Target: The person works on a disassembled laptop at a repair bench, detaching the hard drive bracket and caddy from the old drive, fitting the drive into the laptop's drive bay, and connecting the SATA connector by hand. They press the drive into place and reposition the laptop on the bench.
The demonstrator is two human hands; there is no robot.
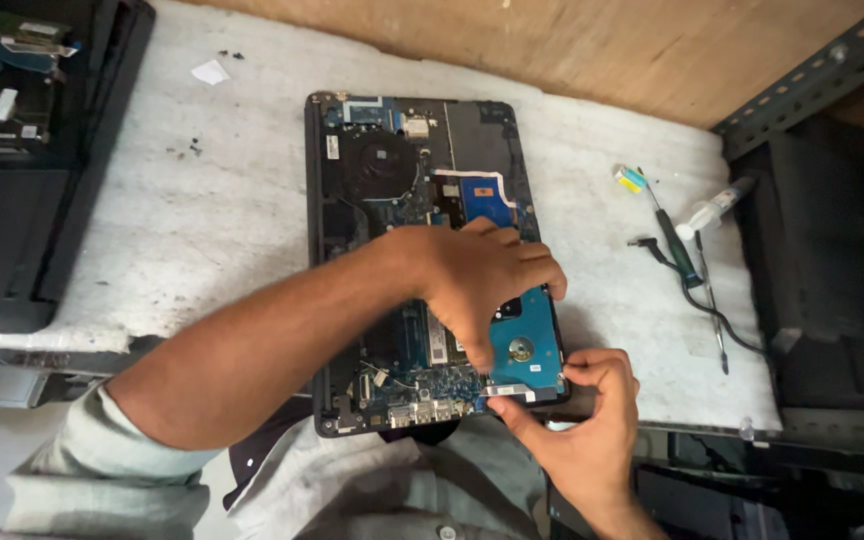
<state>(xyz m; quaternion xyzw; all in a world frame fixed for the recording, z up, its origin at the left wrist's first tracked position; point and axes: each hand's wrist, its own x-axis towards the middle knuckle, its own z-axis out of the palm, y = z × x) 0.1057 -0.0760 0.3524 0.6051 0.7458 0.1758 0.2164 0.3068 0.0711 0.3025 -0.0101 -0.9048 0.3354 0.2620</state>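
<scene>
An opened laptop (332,240) lies on a white worktop (202,210), its back cover off, showing a round fan (382,165), circuit boards and a blue hard drive (532,345) at the near right corner. My left hand (482,275) reaches across from the left and presses its fingers down on the hard drive's left part. My right hand (587,410) comes from below and pinches the drive's near right corner between thumb and fingers.
A screwdriver (674,245), a black cable (702,300) and a small white syringe tube (714,210) lie right of the laptop. Another dismantled dark laptop (12,160) sits at far left. Small screws (192,150) dot the worktop. A wooden wall runs behind.
</scene>
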